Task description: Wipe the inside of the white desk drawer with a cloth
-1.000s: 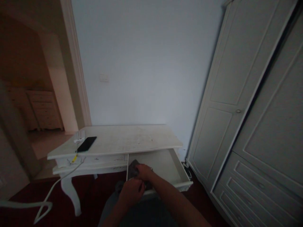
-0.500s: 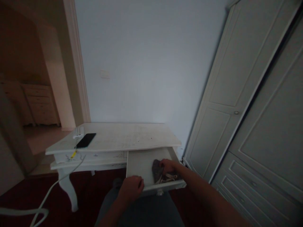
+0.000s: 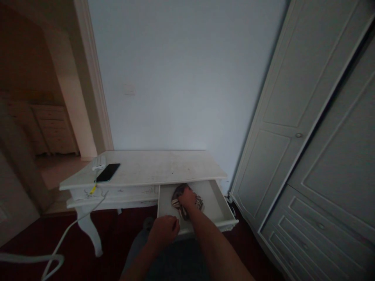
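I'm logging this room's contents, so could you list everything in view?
Cloth: 1, grey, part patterned, in drawer
Drawer: 1, white, open, table's right
Table: 1, white, against wall
Phone: 1, black, table's left end
Box: 1, white, behind phone
Cable: 1+, white, lower left
Tag: 1, yellow, table's left front
Wall: 1, pale blue, behind table
Switch: 1, pale, on wall
Wardrobe: 1, pale grey, right
Clutter: count unclear, dark, by wardrobe
Dresser: 1+, pinkish, far left
Carpet: 1, dark red, below
Trousers: 1, grey, below drawer
Left hand: 1, bare, at drawer front
Right hand: 1, bare, on cloth

Right hand [image 3: 187, 198] on cloth [image 3: 176, 202] inside drawer [image 3: 215, 205]; left hand [image 3: 164, 229] at front.
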`<state>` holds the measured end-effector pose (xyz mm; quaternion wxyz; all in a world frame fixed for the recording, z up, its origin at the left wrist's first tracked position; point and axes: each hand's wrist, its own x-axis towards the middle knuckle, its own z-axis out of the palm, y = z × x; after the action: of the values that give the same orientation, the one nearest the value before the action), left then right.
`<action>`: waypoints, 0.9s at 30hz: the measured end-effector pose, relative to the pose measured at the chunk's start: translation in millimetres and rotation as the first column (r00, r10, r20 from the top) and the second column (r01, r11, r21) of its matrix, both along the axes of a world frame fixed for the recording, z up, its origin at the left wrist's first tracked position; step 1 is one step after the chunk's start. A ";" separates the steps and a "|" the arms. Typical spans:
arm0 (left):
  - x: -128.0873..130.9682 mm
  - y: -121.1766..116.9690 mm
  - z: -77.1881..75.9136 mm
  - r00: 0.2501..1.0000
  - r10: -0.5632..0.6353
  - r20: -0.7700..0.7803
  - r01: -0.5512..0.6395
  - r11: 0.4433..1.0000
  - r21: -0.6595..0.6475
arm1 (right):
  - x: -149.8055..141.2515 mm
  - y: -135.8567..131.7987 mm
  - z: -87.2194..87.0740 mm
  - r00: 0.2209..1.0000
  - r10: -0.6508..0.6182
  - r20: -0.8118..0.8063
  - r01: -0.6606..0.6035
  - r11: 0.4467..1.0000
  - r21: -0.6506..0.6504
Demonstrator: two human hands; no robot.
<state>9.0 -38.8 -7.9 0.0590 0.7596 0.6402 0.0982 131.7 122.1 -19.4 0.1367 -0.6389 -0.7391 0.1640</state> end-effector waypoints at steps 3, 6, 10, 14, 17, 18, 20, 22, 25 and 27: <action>-0.1 -1.4 2.0 1.000 0.002 0.001 -0.002 1.000 -0.010 | -21.3 -9.8 -2.1 0.996 0.083 0.027 -0.083 0.997 0.001; 0.1 -2.0 3.9 1.000 0.007 0.003 -0.007 1.000 -0.014 | -24.5 -14.5 0.2 0.965 0.258 0.040 -0.257 0.966 -0.017; 0.7 -2.9 5.1 1.000 0.013 0.002 -0.013 1.000 -0.013 | -9.1 -21.1 1.3 0.881 0.470 0.053 -0.468 0.882 -0.047; 0.7 -3.6 4.0 1.000 0.006 0.005 -0.006 1.000 -0.010 | 20.7 -30.2 -2.1 0.796 0.603 0.058 -0.597 0.797 -0.094; -1.3 -4.3 3.2 1.000 -0.008 0.015 0.009 1.000 -0.009 | 46.0 -32.1 -1.9 0.782 0.618 0.075 -0.608 0.784 -0.122; -2.4 -4.6 3.2 0.999 -0.040 0.020 0.040 0.999 -0.010 | 53.9 -31.4 -0.8 0.786 0.612 0.087 -0.600 0.789 -0.134; -5.1 -5.1 4.2 0.987 -0.163 0.010 0.163 0.986 -0.015 | 68.1 -28.5 2.4 0.796 0.594 0.115 -0.577 0.802 -0.154; -7.3 -4.8 6.4 0.956 -0.291 -0.041 0.288 0.955 -0.066 | 80.3 -25.3 6.6 0.810 0.569 0.140 -0.549 0.821 -0.159; -9.0 -2.4 10.4 0.924 -0.357 -0.135 0.332 0.926 -0.181 | 96.7 -22.3 12.9 0.830 0.530 0.174 -0.510 0.848 -0.146; -9.6 -1.0 11.4 0.913 -0.366 -0.179 0.324 0.919 -0.226 | 107.4 -22.0 16.0 0.834 0.518 0.190 -0.498 0.855 -0.146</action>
<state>-0.6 -39.8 3.5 0.0779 0.8579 0.5043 -0.0596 239.1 100.1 -3.3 -0.0245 -0.4396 -0.8843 0.1553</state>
